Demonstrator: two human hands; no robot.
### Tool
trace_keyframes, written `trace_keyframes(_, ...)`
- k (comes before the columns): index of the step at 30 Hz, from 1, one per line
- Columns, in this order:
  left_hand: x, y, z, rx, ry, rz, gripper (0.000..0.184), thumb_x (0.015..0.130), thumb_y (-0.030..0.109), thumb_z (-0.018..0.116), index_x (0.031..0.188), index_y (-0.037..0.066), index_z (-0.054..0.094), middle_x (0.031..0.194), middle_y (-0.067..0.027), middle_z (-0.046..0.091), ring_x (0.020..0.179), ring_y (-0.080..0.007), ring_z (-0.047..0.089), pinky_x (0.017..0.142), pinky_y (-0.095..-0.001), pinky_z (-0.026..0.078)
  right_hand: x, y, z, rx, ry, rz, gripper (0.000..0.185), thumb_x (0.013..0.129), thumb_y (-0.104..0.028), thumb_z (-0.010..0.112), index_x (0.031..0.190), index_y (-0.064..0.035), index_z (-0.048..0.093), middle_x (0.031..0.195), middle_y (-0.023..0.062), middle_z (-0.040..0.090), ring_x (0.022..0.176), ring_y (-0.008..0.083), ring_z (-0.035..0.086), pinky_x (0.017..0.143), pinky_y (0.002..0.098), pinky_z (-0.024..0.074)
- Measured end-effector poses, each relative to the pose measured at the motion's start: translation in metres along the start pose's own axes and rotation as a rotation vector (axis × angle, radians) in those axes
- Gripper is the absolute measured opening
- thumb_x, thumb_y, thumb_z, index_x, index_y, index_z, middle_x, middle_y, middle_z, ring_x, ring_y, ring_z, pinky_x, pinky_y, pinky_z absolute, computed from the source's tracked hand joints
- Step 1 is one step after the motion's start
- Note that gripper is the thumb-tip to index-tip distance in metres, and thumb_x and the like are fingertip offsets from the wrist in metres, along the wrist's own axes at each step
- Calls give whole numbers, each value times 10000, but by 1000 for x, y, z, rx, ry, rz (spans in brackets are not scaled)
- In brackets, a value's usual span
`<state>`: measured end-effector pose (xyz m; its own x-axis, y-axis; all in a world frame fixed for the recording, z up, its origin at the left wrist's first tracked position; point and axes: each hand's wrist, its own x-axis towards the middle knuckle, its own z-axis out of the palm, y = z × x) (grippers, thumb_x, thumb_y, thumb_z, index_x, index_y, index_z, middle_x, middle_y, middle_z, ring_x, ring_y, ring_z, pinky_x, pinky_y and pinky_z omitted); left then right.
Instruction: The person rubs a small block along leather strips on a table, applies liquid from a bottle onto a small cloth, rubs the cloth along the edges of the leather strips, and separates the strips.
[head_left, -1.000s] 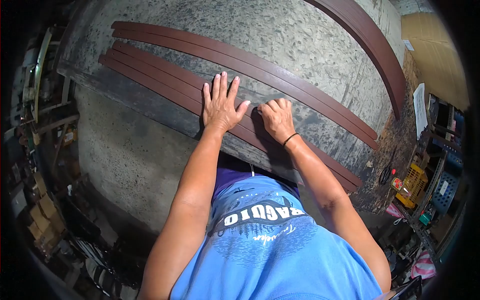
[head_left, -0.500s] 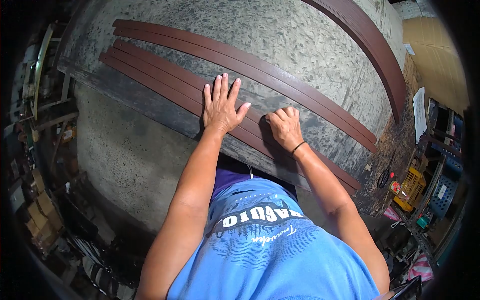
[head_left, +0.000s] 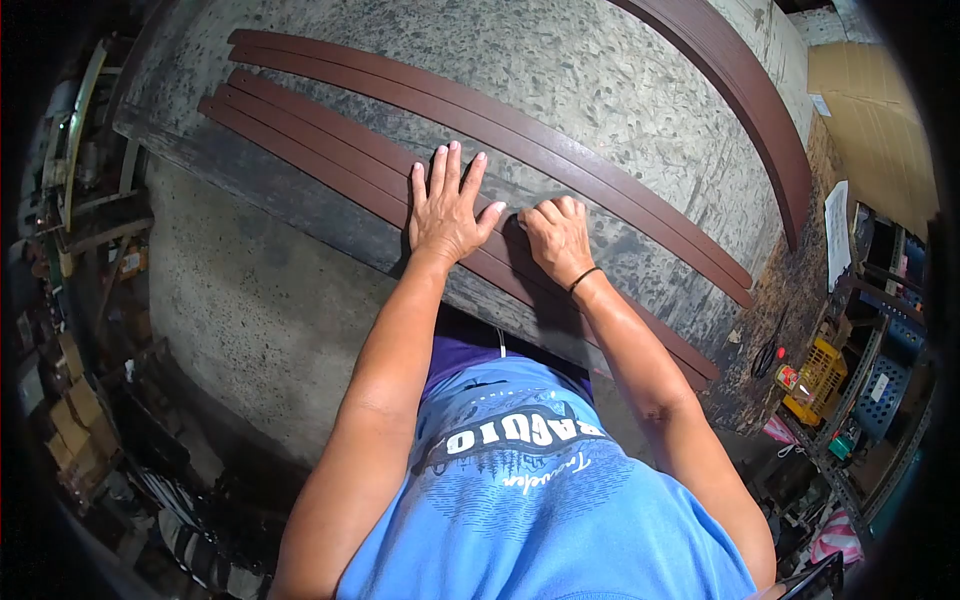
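Note:
My left hand [head_left: 446,215] lies flat with fingers spread on the nearer pair of long brown strips [head_left: 330,160]. Just to its right, my right hand [head_left: 557,237] is closed over the same strips, fingers curled together; whatever it may hold is hidden. A dark band circles the right wrist. Farther up, a second pair of brown strips [head_left: 500,125] runs roughly alongside, with a gap between the pairs. Both pairs rest on the worn grey table [head_left: 640,100].
A stack of curved brown strips [head_left: 745,85] lies at the upper right. Beyond the right edge are cardboard [head_left: 870,120], a white paper [head_left: 837,235], a yellow basket [head_left: 822,372] and a blue perforated bin [head_left: 882,390]. Cluttered shelves stand at the left.
My right hand moved right along the strips, then back left towards my left hand. My left hand has stayed in about the same place, pressed flat.

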<state>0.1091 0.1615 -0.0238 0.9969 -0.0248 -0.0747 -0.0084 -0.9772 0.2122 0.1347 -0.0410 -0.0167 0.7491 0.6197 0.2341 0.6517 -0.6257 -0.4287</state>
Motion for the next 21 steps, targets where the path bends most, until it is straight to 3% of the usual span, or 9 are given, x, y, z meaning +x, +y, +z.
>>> trace_keyframes(21,0,-3,1,-31,24,7,770,924,566,527,1561,193,309,1620,-203,213,1507,-348,176,1198,-569,116,-5,-1,-4,-45,-41,-32,171,798,-104,652,961,-150,674,845,40,553,893,269,523,822,402,410)
